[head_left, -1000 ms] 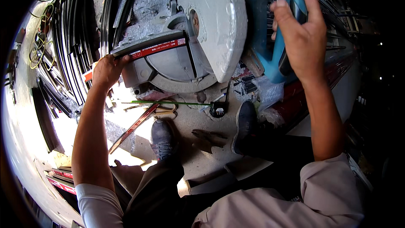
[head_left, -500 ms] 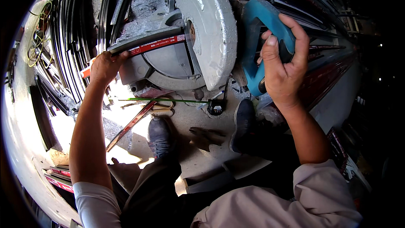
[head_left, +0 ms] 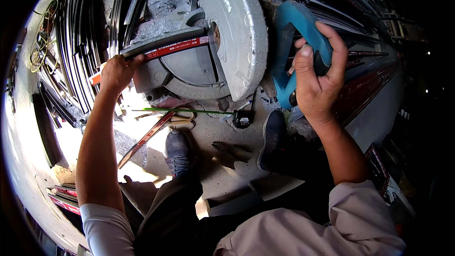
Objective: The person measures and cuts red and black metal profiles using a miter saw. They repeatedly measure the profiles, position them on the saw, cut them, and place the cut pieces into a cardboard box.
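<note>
A miter saw [head_left: 237, 42] with a large grey blade guard and a teal D-shaped handle [head_left: 283, 42] stands before me. My right hand [head_left: 320, 73] is wrapped round that handle, thumb on its near side. With my left hand [head_left: 118, 73] I grip a metal profile [head_left: 177, 48] faced with a red printed strip. The profile lies across the saw's base [head_left: 187, 68], against the fence, its right end at the guard. The blade is mostly hidden behind the guard.
Below the saw, a tape measure [head_left: 241, 119] lies with its green blade drawn out leftward. Near it are pliers [head_left: 231, 151] and a red-faced offcut [head_left: 147, 140]. Dark profiles [head_left: 78, 33] are heaped at the left; red-faced ones [head_left: 369, 85] lie at the right. My shoes [head_left: 177, 151] flank the pliers.
Almost nothing differs. The saw's guard and handle, with my right hand on it, sit very slightly lower and farther right in the picture. Both grips are the same.
</note>
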Tool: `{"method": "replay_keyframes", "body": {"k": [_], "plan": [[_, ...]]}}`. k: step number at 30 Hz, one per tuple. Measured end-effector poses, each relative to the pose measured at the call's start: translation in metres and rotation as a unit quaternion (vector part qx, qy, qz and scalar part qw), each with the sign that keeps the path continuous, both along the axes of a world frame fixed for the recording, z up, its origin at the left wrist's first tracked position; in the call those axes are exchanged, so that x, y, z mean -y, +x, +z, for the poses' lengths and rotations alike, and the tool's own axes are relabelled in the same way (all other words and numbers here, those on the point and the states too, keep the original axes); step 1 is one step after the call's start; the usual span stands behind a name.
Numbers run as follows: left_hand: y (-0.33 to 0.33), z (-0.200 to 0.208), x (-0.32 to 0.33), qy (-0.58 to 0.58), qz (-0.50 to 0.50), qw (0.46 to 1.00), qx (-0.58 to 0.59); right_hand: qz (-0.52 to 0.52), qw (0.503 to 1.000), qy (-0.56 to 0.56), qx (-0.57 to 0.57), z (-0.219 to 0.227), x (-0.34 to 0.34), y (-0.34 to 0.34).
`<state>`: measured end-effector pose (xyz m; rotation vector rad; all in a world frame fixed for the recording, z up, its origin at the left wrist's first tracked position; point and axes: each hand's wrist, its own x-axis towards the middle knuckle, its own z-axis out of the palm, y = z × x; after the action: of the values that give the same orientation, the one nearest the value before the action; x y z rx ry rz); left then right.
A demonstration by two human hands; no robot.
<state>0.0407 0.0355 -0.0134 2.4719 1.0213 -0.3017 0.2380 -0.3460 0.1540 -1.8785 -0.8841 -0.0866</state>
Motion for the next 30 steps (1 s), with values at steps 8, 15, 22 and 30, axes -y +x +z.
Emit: {"method": "replay_keyframes", "body": {"k": [8,15,22,30], "plan": [[-0.006,-0.012,-0.004,0.039,-0.014,0.999,0.032,0.0,1.0,0.009,-0.015,0.0,-0.001,-0.001],[0.001,0.001,0.002,0.013,0.002,1.0,-0.002,-0.001,1.0,0.011,-0.018,0.0,-0.001,-0.001],[0.002,0.004,0.003,0.0,0.004,1.0,-0.005,0.008,1.0,0.017,-0.02,0.002,-0.002,-0.001],[-0.004,-0.009,-0.001,0.032,-0.003,0.999,0.027,0.018,1.0,0.017,-0.018,0.011,-0.009,0.005]]}}
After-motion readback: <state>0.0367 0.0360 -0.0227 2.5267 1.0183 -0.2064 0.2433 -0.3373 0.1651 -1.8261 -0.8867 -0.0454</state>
